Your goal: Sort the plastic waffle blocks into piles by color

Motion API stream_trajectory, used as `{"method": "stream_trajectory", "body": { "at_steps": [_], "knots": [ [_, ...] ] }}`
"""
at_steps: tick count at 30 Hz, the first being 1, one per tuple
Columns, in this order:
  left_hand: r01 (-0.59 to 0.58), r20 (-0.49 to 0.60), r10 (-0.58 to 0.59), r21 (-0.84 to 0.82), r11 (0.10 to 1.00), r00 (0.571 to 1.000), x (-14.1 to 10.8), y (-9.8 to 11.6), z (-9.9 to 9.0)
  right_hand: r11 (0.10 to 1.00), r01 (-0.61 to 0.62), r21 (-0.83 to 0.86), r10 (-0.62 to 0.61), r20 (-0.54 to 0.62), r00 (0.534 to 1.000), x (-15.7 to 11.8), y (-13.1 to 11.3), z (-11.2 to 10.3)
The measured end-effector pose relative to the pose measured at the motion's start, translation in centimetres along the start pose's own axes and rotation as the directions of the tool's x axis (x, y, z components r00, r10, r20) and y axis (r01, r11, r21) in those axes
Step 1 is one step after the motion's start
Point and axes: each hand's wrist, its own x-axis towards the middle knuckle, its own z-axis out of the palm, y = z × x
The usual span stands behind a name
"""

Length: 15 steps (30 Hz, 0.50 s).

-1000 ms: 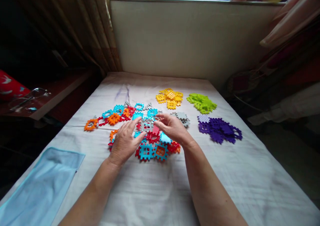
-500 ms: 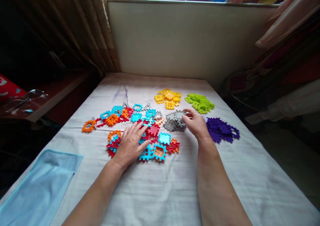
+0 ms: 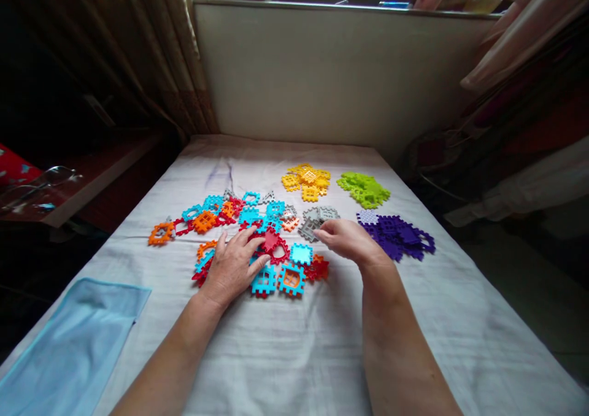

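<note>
A mixed heap of red, blue and orange square plastic tiles [image 3: 276, 244] lies on a white cloth-covered table [image 3: 294, 342]. My left hand [image 3: 232, 265] rests flat on the heap's left part, fingers spread over red and blue tiles. My right hand [image 3: 347, 241] hovers low at the heap's right side, fingertips next to a small grey pile [image 3: 315, 219]; it holds nothing that I can see. Sorted piles lie beyond: yellow [image 3: 307, 181], green [image 3: 363, 189] and purple [image 3: 398, 235].
A light blue cloth [image 3: 69, 342] lies at the table's near left corner. A wall and window sill [image 3: 340, 5] rise behind the table, with curtains at both sides. A dark side shelf with eyeglasses [image 3: 37, 186] stands to the left.
My right hand carried a grey tile from the heap to the grey pile, let it go, and has drawn back toward the heap. My left hand stayed on the heap.
</note>
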Motion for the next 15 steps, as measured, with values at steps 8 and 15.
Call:
{"method": "stream_trajectory", "body": {
  "at_steps": [8,15],
  "knots": [
    [0.044,0.013,-0.043,-0.104,0.994,0.999,-0.5,-1.4,-1.0,0.985,0.094,-0.146,-0.074,0.135,0.988,-3.0,-4.8,3.3],
    [0.397,-0.076,-0.392,0.066,0.916,0.917,-0.7,-9.0,-3.8,0.991,0.131,-0.008,-0.131,-0.122,0.984,-3.9,-5.3,6.6]
  ]
}}
